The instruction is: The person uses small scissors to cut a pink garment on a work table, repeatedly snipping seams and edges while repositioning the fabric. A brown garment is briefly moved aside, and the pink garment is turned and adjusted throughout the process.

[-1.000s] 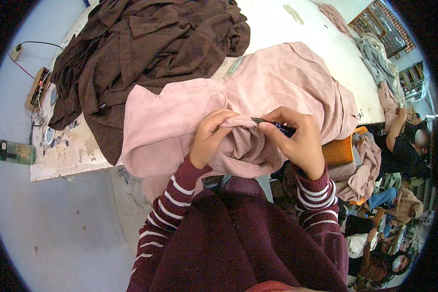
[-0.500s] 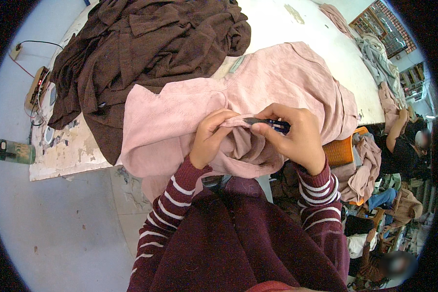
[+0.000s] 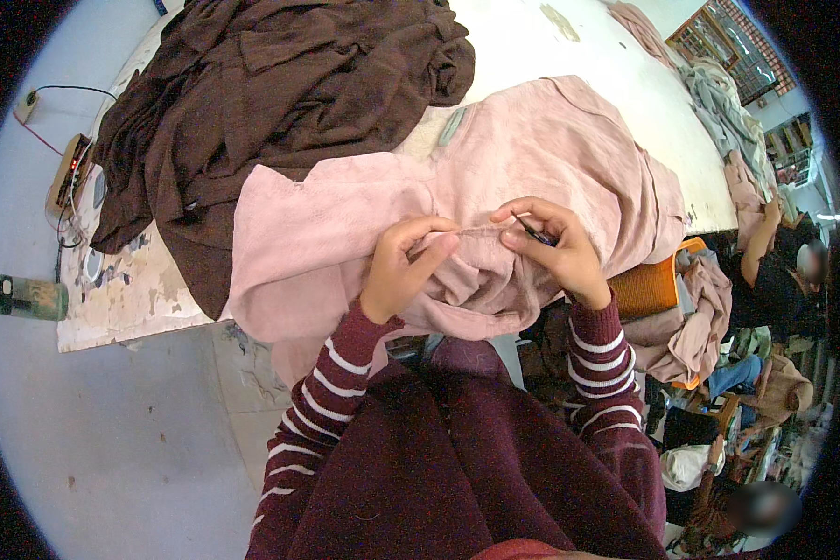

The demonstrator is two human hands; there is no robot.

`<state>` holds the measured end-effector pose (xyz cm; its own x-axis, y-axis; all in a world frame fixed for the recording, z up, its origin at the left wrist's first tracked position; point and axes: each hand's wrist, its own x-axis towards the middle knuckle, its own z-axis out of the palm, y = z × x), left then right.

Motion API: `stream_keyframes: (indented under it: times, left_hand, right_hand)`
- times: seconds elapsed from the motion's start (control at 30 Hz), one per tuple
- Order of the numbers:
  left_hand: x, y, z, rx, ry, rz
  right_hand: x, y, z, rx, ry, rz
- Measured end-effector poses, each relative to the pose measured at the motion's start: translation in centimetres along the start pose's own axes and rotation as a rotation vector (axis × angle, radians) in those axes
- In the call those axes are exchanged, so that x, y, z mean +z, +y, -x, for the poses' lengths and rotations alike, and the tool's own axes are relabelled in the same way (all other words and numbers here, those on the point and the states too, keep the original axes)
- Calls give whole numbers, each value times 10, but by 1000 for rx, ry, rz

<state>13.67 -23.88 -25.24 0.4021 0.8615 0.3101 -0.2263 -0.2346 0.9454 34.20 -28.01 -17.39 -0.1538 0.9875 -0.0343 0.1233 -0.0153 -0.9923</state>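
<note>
A pale pink garment (image 3: 551, 140) lies spread and bunched over the table's near edge. My left hand (image 3: 409, 266) pinches a narrow seam of it between thumb and fingers. Small dark thread snips (image 3: 537, 231) sit in my right hand (image 3: 562, 247), their thin blade pointing up and left between the fingers. The right thumb and fingertip are also at the same seam, which runs stretched between both hands. The snips' handle is mostly hidden by the fingers.
A heap of dark brown cloth (image 3: 280, 103) covers the left of the white table (image 3: 513, 47). At the left edge lie a power strip (image 3: 73, 173) and a green phone case (image 3: 32, 298). An orange plastic basket (image 3: 646, 293) stands at right; co-workers sit beyond it.
My right hand has turned and shifted slightly right, drawing the snips' blade back from the seam and tilting it upward. The hands are further apart, with the seam stretched between them.
</note>
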Motion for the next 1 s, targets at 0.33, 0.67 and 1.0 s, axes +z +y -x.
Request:
stream_keyframes:
  times: [0.33,0.67,1.0]
  left_hand:
    - [0,-4,-2,-213,42,246]
    - [-1,2,-4,-217,52,250]
    - [-1,1,-3,-250,58,278]
  right_hand:
    - [9,-7,-7,-307,79,418]
    - [9,-29,-5,-480,362,702]
    - [27,-21,12,-256,287,897]
